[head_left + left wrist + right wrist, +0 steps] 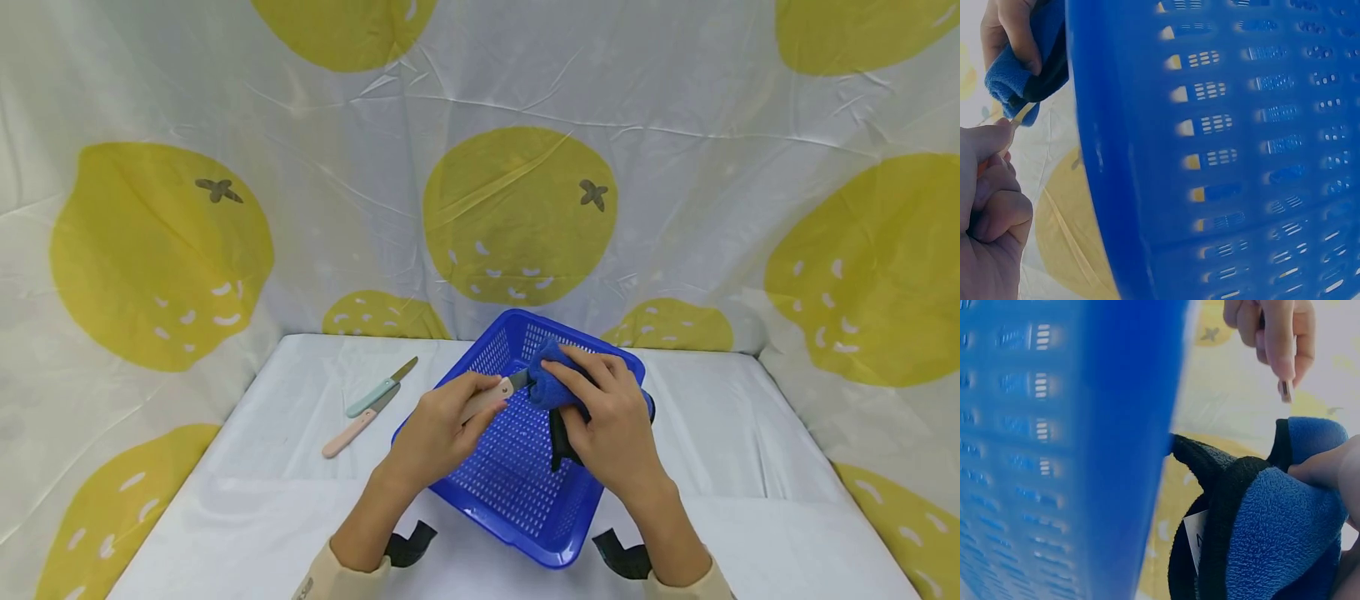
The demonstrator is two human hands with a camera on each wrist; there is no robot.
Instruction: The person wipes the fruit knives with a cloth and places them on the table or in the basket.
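Above a blue plastic basket (510, 471), my left hand (431, 429) grips a knife by its pale handle (486, 400). The knife's blade (519, 379) runs into a blue terry cloth (551, 382), which covers its far part. My right hand (618, 429) pinches that cloth around the blade. In the right wrist view the cloth (1285, 528) shows black edging and a white label (1195, 534), and part of it hangs loose. The left wrist view has the left hand (991, 206) closed round the handle, close to the cloth (1010, 78).
Left of the basket, two knives lie on the white-covered table (247, 433): one with a mint handle (372, 400), the other with a pink handle (349, 433). A white curtain with yellow fruit prints (517, 217) stands behind and at the sides.
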